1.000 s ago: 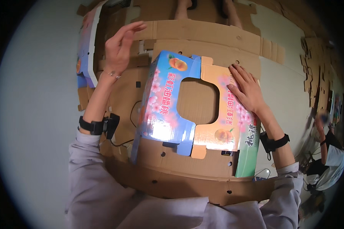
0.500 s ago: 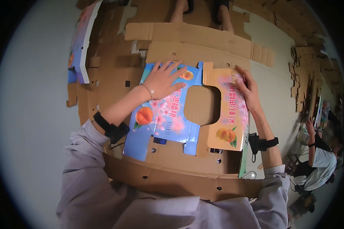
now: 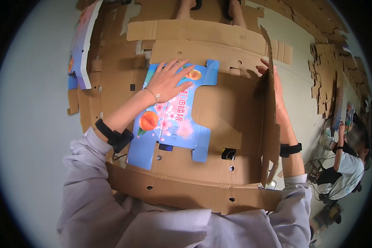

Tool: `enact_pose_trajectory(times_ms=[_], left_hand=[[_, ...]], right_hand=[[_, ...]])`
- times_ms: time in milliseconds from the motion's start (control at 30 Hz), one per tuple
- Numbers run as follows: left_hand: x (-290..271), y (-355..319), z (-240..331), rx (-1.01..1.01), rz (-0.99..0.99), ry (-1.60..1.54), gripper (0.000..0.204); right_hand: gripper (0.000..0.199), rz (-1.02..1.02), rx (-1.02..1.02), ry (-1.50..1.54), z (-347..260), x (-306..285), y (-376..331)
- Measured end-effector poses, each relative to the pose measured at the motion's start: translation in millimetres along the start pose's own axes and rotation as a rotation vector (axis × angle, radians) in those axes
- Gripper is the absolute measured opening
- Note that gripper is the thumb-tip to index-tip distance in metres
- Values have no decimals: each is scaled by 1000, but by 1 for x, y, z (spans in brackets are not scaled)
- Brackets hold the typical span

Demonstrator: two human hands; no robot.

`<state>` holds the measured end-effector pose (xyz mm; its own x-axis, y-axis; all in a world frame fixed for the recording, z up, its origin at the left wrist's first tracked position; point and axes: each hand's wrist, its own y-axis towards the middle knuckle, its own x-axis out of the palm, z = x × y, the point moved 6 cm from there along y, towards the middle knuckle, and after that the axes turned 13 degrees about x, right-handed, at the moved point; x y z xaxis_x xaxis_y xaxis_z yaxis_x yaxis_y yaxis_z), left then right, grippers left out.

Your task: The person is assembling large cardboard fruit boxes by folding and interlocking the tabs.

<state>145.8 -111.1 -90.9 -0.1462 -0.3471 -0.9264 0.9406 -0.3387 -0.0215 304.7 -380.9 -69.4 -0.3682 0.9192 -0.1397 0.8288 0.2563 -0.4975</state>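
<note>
- Left hand (image 3: 169, 80): pressed flat, fingers spread, on the upper part of the printed blue carton blank (image 3: 173, 120); grip fully open, nothing clasped, palm only bearing down.
- Printed blue carton blank: lying face up on the stack of plain brown cardboard sheets (image 3: 194, 165), roughly centre of view; peach and blossom print visible; large cut-out on its right side showing brown board beneath.
- Raised brown panel (image 3: 269, 111): standing on edge, close to upright, at the right side of the blue blank, unprinted side toward the camera.
- Right hand (image 3: 273, 78): behind the raised brown panel, fingertips showing above and beside its upper edge; fingers extended against the panel; whether anything is pinched cannot be told, palm hidden by the board.
- Black bands on both wrists; pale sleeves at lower edge of view.
- Second printed blank (image 3: 80, 49): tilted on edge at upper left, well apart from both hands.
- Loose cardboard pieces (image 3: 326, 70): scattered over the floor at upper right.
- Another person (image 3: 343, 161): seated at far right edge, well apart from the work.
- Feet of a further person (image 3: 211, 6): at the top edge, just beyond the brown sheets.
</note>
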Motion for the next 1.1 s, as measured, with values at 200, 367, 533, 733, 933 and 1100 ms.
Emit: enact_pose_trajectory(times_ms=[200,367,533,733,933,1100], left_hand=[[-2,2,-3,7,38,-29,53],[0,2,-3,36,60,-39,51],[-3,4,-8,-26,114,-120,49],[-21,-11,-38,-104,240,-575,52],[-10,-100,-55,-514,302,-993,59],[-34,-171,-57,-883,334,-1510,60]], right_hand=[[52,-56,-26,-189,-4,-1,10],[59,52,23,-714,5,23,28],[43,130,-262,-1069,-4,56,13],[16,61,-745,-965,-28,62,-25],[48,-78,-203,-608,33,-4,-87],[56,-258,541,-575,98,-132,-171]])
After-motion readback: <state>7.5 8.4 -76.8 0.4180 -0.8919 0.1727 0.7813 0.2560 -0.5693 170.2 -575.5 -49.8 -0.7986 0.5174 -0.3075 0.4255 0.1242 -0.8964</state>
